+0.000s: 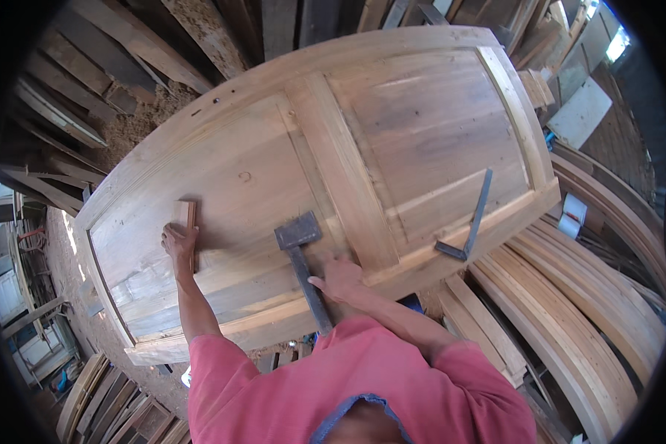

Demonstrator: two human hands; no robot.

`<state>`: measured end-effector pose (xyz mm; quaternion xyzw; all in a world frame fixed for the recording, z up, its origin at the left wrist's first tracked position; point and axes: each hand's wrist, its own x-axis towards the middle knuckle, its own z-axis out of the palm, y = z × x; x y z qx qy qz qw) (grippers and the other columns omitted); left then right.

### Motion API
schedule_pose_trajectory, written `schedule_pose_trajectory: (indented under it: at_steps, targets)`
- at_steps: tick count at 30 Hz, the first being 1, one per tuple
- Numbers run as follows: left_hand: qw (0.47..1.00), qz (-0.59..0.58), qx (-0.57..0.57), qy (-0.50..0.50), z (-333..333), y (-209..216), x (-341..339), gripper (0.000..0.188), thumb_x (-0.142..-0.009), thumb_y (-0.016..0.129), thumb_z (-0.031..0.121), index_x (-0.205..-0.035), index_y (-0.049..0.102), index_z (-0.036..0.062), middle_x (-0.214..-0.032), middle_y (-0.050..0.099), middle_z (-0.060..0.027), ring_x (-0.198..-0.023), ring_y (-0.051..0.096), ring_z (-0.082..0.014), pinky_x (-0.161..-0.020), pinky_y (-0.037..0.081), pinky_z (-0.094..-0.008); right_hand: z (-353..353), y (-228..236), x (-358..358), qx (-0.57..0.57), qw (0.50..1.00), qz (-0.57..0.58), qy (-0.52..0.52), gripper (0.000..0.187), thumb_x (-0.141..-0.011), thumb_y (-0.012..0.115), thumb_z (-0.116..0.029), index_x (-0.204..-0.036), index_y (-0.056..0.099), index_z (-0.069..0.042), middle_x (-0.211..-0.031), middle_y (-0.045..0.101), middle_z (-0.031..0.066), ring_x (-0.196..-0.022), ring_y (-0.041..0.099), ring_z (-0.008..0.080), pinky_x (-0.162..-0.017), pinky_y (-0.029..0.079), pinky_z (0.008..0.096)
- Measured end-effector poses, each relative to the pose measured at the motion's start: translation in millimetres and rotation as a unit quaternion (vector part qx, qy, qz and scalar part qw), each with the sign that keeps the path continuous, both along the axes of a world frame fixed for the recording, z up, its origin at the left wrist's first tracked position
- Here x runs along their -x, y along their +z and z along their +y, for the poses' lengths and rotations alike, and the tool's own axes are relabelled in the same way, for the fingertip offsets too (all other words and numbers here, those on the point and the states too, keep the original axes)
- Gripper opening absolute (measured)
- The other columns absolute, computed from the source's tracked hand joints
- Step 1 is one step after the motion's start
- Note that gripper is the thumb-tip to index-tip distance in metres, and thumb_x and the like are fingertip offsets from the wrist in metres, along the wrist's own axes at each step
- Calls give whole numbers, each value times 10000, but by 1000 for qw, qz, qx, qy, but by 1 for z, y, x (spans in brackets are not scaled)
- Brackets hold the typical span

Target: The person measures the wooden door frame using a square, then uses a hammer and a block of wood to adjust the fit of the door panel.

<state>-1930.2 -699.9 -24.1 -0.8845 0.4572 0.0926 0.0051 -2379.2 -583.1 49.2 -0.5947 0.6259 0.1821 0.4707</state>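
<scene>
A large wooden door (348,170) with raised panels and a middle rail lies flat before me. My left hand (177,240) is closed on a short wooden block (187,214), which rests on the left panel. Beside the middle rail is my right hand (340,280), its thumb stretched out close to the handle of a mallet; the fingers are smeared by motion. The mallet (299,232) lies with its dark, blocky head on the panel and its handle toward my body. Whether the thumb touches the handle, I cannot tell. On the right side a try square (468,240) lies across the door's near edge.
Curved stacks of boards (555,311) stand close on the right. Rough planks (137,44) and sawdust (148,122) are beyond the far edge. A white roll (571,216) sits among the boards at right. More timber pieces (115,403) are stacked at the lower left.
</scene>
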Motion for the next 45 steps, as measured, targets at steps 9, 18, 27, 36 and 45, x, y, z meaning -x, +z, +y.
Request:
schedule_pose_trajectory:
  at_steps: [9,18,27,36,45]
  targets:
    - [985,46,26,-166,-37,4,139,1019,-678,876,445,-1454,400,-13,-1390,507,-271,-1301,459,-452,-1102,380,-548,5,-51,-60,102,989,-70,-87,587,-821,746,-301,-1176,481,84,-1180,589,265,-1063,664,425,-916,554,497]
    - [899,275,170,-294,-79,66,327,982,-667,918,342,-1435,428,-26,-1330,521,-240,-1213,523,-386,-1047,444,-456,-2,-21,99,-34,980,-185,-66,529,-777,727,-382,-1075,645,47,-1036,675,284,-1050,645,447,-907,520,482]
    - [687,350,72,-633,-10,100,467,895,-594,917,211,-1354,484,18,-1264,542,-193,-1183,504,-377,-1036,426,-473,115,-19,288,182,910,-123,-351,464,-771,744,-330,-1016,643,51,-921,679,247,-896,680,402,-818,516,469]
    - [431,341,-76,-832,95,60,577,805,-591,824,119,-1325,500,42,-1268,534,-163,-1238,478,-367,-1115,343,-488,151,-4,349,262,732,-101,-621,338,-861,720,-219,-1066,677,47,-899,715,108,-786,673,172,-772,523,334]
    - [393,301,-13,-869,130,12,638,800,-410,778,131,-1167,525,81,-1111,547,-104,-1098,510,-308,-995,374,-426,266,1,312,217,530,-270,-774,370,-911,723,-169,-1168,617,75,-919,709,100,-820,667,154,-810,515,287]
